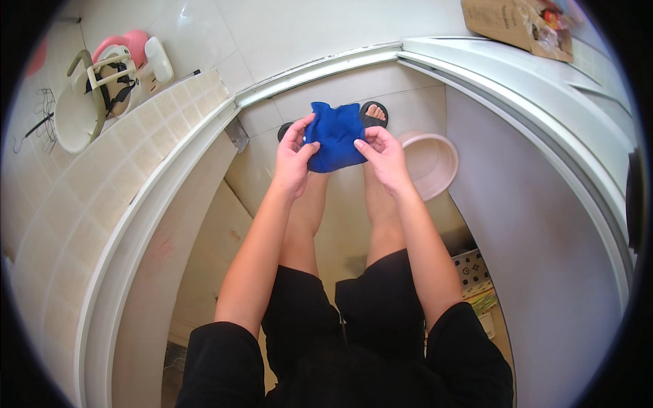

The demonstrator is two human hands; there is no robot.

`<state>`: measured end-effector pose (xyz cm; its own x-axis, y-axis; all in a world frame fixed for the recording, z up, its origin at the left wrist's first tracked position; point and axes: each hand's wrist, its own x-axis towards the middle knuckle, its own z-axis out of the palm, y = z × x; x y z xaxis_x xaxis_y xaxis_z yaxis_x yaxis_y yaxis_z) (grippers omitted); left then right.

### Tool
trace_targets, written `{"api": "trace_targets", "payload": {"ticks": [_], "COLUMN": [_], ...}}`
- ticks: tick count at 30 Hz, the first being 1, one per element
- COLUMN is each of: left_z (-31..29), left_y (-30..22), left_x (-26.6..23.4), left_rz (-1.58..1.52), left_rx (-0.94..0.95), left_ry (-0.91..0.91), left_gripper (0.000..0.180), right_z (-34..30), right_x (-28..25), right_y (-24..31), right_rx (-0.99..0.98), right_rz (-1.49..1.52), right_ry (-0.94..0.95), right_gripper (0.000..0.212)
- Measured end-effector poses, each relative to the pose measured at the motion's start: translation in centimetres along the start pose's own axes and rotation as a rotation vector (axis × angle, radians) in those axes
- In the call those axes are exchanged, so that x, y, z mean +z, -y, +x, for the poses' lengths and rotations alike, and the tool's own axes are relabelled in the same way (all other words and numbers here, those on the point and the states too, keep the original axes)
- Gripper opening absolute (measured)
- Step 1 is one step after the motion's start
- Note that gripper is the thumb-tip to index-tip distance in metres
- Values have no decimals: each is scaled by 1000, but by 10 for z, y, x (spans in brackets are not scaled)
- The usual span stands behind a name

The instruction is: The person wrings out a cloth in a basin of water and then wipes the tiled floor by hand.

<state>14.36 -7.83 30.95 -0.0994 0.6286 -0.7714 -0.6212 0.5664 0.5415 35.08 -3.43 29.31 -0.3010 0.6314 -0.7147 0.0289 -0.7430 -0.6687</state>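
A blue cloth (pixel 335 139), small and somewhat crumpled, is held up in front of me between both hands. My left hand (pixel 296 158) pinches its left side, thumb on the near face and fingers behind. On the opposite side my right hand (pixel 386 158) grips the cloth's edge the same way, between thumb and fingers. The cloth hangs above my feet and hides part of the floor and one foot. Whether it is folded cannot be made out.
A pale pink basin (pixel 430 165) stands on the floor right of my feet. White-framed panels curve along both sides, and a raised sill (pixel 320 71) crosses ahead. Far left are a child seat (pixel 112 85) and wire hangers (pixel 45 122); a cardboard box (pixel 517 27) lies far right.
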Motion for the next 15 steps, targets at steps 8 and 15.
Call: {"api": "trace_targets", "payload": {"ticks": [8,15], "left_z": [-31,-58], "left_y": [-3,40], "left_x": [0,27], "left_rz": [46,8], "left_rx": [-19,-66], "left_ry": [-1,12], "left_gripper": [55,54], "right_z": [-58,-114], "right_x": [-2,-44], "right_y": [-4,-29], "right_rx": [-28,-36], "right_rz": [179,188], "right_ry": [-286,-340], "right_gripper": [15,12]}}
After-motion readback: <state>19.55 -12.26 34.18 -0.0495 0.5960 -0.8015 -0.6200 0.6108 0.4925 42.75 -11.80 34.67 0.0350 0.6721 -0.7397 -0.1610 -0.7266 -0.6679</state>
